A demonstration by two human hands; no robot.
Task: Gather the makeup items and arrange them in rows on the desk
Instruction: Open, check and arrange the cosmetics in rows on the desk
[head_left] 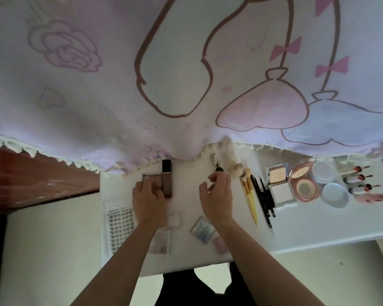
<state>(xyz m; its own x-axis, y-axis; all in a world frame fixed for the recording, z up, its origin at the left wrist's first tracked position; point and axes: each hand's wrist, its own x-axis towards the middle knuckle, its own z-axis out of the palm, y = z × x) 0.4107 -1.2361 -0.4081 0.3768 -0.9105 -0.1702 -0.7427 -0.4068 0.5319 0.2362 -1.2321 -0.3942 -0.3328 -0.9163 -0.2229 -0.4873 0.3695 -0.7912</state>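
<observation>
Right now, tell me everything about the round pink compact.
The pink compact is round, with a glossy rose rim that looks like plastic. It lies open on the desk: the lid is tipped back toward the curtain and pale inside, and the base shows a beige round pad. It sits between the square compact and a clear jar, close against both; whether they touch is unclear.

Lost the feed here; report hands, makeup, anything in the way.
Left hand on palette and brown bottle, grip unclear. Right hand at small tool, grip unclear. Brushes, pencils, compacts rowed right. Cloth drapes back edge.
</observation>
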